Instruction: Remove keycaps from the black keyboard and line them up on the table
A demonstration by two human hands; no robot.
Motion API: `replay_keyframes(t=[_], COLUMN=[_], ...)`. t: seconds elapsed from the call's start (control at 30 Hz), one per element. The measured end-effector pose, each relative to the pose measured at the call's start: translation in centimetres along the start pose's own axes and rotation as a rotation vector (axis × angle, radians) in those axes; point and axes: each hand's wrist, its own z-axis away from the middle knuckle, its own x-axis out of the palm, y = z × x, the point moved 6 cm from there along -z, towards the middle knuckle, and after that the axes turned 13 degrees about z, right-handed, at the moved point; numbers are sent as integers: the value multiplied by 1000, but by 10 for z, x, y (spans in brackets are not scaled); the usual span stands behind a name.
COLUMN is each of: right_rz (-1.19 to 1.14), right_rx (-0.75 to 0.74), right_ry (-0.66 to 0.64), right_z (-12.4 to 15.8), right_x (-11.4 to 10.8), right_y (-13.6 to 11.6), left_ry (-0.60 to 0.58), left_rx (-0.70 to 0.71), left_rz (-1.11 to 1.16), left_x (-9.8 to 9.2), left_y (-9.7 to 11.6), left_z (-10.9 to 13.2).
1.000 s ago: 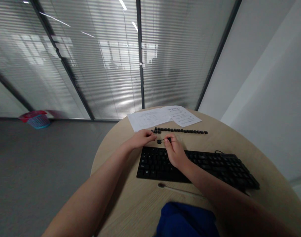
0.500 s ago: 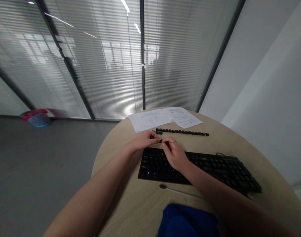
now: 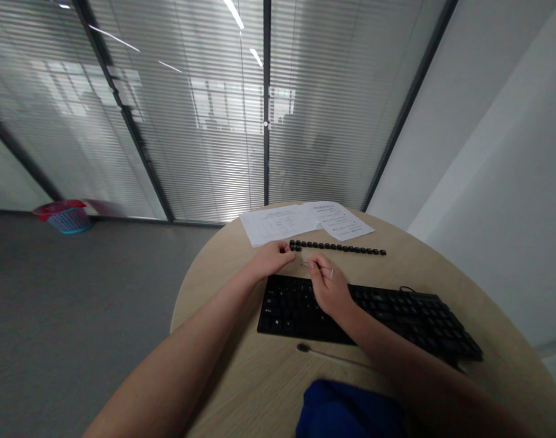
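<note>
Beyond the upper left corner of the black keyboard (image 3: 300, 307), my left hand (image 3: 274, 258) is closed in a pinch beside the left end of a row of small black keycaps (image 3: 344, 248). What its fingertips hold is too small to make out. My right hand (image 3: 327, 285) is over the upper part of the keyboard, its fingers wrapped round a thin tool whose fine tip points left toward my left hand. The two hands are a little apart. A couple of keycaps (image 3: 295, 248) sit just below the row's left end.
Printed papers (image 3: 278, 224) lie at the far edge of the round wooden table (image 3: 241, 389). A brush with a dark head (image 3: 303, 348) lies in front of the keyboard, and blue cloth (image 3: 346, 410) is at the near edge. A basket (image 3: 69, 219) stands on the floor at left.
My right hand has moved slightly right, away from my left hand. The small dark piece that showed between my hands no longer shows there, and the tool's thin tip is now visible.
</note>
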Motion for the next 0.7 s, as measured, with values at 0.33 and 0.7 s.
replay_keyframes(t=[0.33, 0.7], right_rz=[-51, 67], right_rx=[13, -70], right_ry=[126, 20], right_z=[-5, -6], right_x=[-6, -9], right_y=[15, 0], left_ry=[-268, -413], left_rx=[-1, 48], left_rz=[394, 427], left_x=[7, 17], left_y=[9, 23], left_z=[9, 18])
